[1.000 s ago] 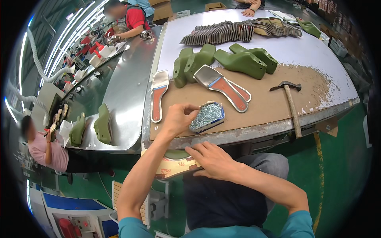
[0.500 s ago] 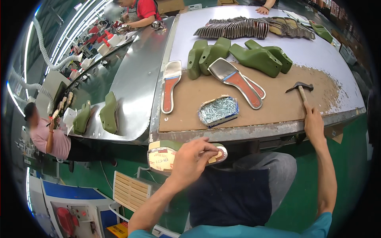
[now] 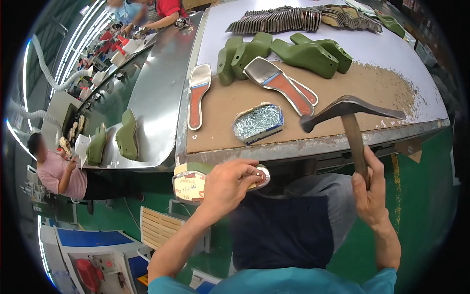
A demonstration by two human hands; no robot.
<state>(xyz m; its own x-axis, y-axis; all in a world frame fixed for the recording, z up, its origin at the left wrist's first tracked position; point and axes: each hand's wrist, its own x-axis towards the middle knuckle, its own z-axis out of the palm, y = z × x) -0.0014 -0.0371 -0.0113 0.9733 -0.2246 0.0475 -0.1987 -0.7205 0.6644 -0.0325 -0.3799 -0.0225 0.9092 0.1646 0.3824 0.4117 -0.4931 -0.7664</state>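
My right hand (image 3: 370,198) grips the wooden handle of a hammer (image 3: 351,110), holding it up in front of the table edge with the metal head on top. At the table's near edge lies a green shoe last (image 3: 200,167), sole side up, with a pale insole board (image 3: 187,186) on it. My left hand (image 3: 226,186) rests across this last, thumb and fingers pinched together at its narrow right end. Whatever the fingertips hold is too small to make out. Behind the last, an open box of nails (image 3: 258,122) sits on the brown board.
Three metal-edged orange sole-shaped pieces, one (image 3: 195,105) apart from the others, lie on the board (image 3: 220,142). Several green lasts (image 3: 306,56) and a long row of stacked pieces (image 3: 274,19) stand behind. Co-workers (image 3: 61,169) are at the left and far left.
My right hand has lifted the hammer off the table and brought it nearer and to the left. My left hand stays pinched at the last's end. The view has shifted slightly.
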